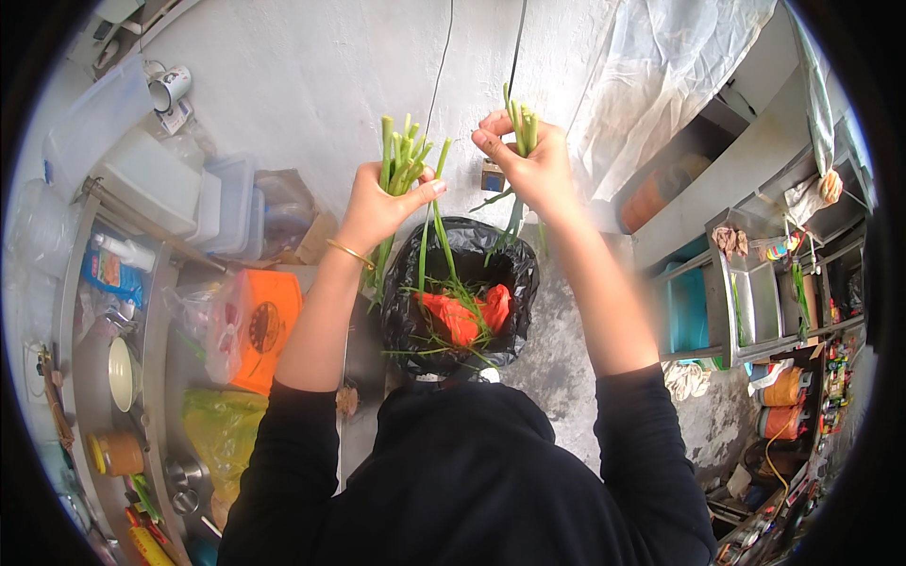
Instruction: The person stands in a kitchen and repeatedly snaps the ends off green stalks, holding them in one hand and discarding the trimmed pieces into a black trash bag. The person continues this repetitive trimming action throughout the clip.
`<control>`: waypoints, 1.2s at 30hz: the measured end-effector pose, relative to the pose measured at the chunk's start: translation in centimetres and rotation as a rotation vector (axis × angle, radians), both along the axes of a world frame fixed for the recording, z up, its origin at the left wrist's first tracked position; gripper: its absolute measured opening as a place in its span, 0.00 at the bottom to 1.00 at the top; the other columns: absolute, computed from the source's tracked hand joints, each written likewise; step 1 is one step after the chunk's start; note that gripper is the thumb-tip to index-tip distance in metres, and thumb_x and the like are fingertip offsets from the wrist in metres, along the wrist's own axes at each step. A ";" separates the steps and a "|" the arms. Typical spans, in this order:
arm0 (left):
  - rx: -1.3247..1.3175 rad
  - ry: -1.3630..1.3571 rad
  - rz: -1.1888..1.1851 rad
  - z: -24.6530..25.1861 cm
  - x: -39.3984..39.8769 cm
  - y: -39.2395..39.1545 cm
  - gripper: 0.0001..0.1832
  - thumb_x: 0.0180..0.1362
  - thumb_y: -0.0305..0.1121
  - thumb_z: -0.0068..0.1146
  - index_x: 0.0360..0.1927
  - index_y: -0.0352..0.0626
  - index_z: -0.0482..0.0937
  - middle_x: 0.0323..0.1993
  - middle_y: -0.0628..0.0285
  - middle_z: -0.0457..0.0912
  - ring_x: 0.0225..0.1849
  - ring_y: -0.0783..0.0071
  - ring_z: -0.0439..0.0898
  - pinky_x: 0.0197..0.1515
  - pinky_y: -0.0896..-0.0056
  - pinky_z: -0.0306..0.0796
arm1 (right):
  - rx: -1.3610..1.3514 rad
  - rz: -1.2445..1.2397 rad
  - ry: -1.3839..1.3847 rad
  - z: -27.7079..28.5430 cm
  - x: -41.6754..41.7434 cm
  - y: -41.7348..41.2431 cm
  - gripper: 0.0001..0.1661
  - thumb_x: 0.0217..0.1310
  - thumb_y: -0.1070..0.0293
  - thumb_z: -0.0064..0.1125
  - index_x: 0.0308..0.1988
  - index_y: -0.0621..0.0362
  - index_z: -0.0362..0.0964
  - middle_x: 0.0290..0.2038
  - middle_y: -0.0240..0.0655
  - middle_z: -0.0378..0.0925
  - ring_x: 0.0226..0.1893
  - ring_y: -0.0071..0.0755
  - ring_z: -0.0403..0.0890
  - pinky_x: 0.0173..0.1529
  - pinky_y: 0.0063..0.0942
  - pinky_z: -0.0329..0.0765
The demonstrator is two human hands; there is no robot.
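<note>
My left hand (386, 201) grips a bunch of green stalks (402, 159), cut ends up, with leaves trailing below; a thin strand hangs from near the thumb towards the bin. To its right, my right hand (527, 159) holds a smaller bunch of green stalks (524, 127), its darker leaves drooping beneath the palm. Below and between both hands stands a bin lined with a black plastic bag (520, 265). Inside it lie a red plastic bag (460, 318) and loose green scraps, some draped over the near rim.
At left, metal shelving holds an orange box (272, 329), a yellow-green plastic bag (226, 431), a pale bowl (122, 373) and plastic containers (230, 201). A metal sink (756, 304) is at right, above a teal tub (686, 308). A white wall rises beyond the bin.
</note>
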State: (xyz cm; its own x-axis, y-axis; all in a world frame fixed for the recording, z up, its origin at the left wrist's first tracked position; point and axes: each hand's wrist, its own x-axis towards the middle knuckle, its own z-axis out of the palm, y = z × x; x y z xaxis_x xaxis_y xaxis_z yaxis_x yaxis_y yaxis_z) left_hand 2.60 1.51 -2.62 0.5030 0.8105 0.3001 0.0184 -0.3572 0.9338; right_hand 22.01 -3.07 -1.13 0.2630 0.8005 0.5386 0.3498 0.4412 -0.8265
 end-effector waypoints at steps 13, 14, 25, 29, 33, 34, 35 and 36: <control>-0.176 -0.135 0.135 3.0 -1.7 1.0 0.07 0.49 0.27 0.65 0.28 0.37 0.77 0.19 0.69 0.74 0.12 0.89 0.59 0.17 0.85 0.52 | -0.723 0.045 -0.329 -10.9 2.8 0.5 0.15 0.41 0.62 0.68 0.24 0.63 0.76 0.23 0.46 0.79 0.28 0.43 0.81 0.37 0.33 0.76; -0.191 -0.137 0.137 3.1 -1.8 1.1 0.07 0.49 0.27 0.65 0.28 0.37 0.77 0.19 0.69 0.73 0.12 0.89 0.58 0.17 0.84 0.52 | -0.739 0.051 -0.360 -12.5 2.8 0.6 0.15 0.40 0.62 0.68 0.23 0.63 0.76 0.23 0.47 0.78 0.28 0.44 0.81 0.37 0.34 0.76; -0.235 -0.160 0.171 3.8 -1.8 0.7 0.09 0.45 0.26 0.68 0.26 0.38 0.76 0.22 0.65 0.76 0.14 0.88 0.59 0.18 0.84 0.51 | -0.790 -0.052 -0.406 -19.9 1.8 0.9 0.19 0.39 0.60 0.70 0.28 0.63 0.77 0.31 0.52 0.78 0.37 0.51 0.80 0.43 0.39 0.76; -0.244 -0.149 0.141 3.8 -1.6 0.5 0.09 0.46 0.26 0.67 0.26 0.39 0.76 0.23 0.64 0.76 0.14 0.88 0.59 0.18 0.84 0.51 | -0.705 0.000 -0.449 -20.7 2.6 0.9 0.19 0.41 0.62 0.67 0.33 0.65 0.76 0.34 0.54 0.78 0.41 0.53 0.79 0.45 0.40 0.75; -0.242 -0.130 0.151 3.6 -1.3 0.3 0.09 0.46 0.26 0.68 0.26 0.39 0.76 0.24 0.63 0.76 0.14 0.88 0.59 0.19 0.84 0.51 | -0.608 0.016 -0.459 -19.7 2.8 -0.3 0.15 0.43 0.68 0.62 0.35 0.63 0.78 0.30 0.51 0.79 0.37 0.49 0.80 0.42 0.37 0.75; -0.239 -0.128 0.162 3.5 -1.4 0.2 0.10 0.46 0.27 0.68 0.26 0.39 0.76 0.24 0.63 0.77 0.14 0.88 0.59 0.19 0.84 0.51 | -0.730 0.089 -0.435 -17.0 2.9 -0.5 0.16 0.43 0.67 0.62 0.36 0.64 0.76 0.32 0.53 0.78 0.38 0.51 0.80 0.44 0.38 0.75; -0.234 -0.126 0.165 3.4 -1.4 0.1 0.10 0.46 0.27 0.68 0.26 0.39 0.76 0.24 0.63 0.77 0.14 0.88 0.59 0.19 0.84 0.51 | -0.851 0.163 -0.409 -15.6 3.1 -0.4 0.18 0.44 0.66 0.61 0.36 0.65 0.75 0.34 0.54 0.78 0.40 0.53 0.79 0.45 0.39 0.74; -0.230 -0.122 0.158 3.3 -1.2 0.0 0.10 0.46 0.27 0.68 0.27 0.39 0.75 0.24 0.63 0.77 0.14 0.88 0.59 0.19 0.84 0.52 | -0.753 0.069 -0.433 -15.9 3.0 -0.2 0.19 0.43 0.62 0.65 0.36 0.63 0.77 0.30 0.51 0.79 0.37 0.49 0.80 0.43 0.37 0.75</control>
State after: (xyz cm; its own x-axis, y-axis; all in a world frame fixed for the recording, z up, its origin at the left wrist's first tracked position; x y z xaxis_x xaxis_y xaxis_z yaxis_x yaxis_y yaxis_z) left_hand 1.38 1.56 0.71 0.3369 0.9295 0.1501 -0.0601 -0.1379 0.9886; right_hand 25.03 -3.26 -17.02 0.0954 0.9905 -0.0987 0.6934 -0.1373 -0.7074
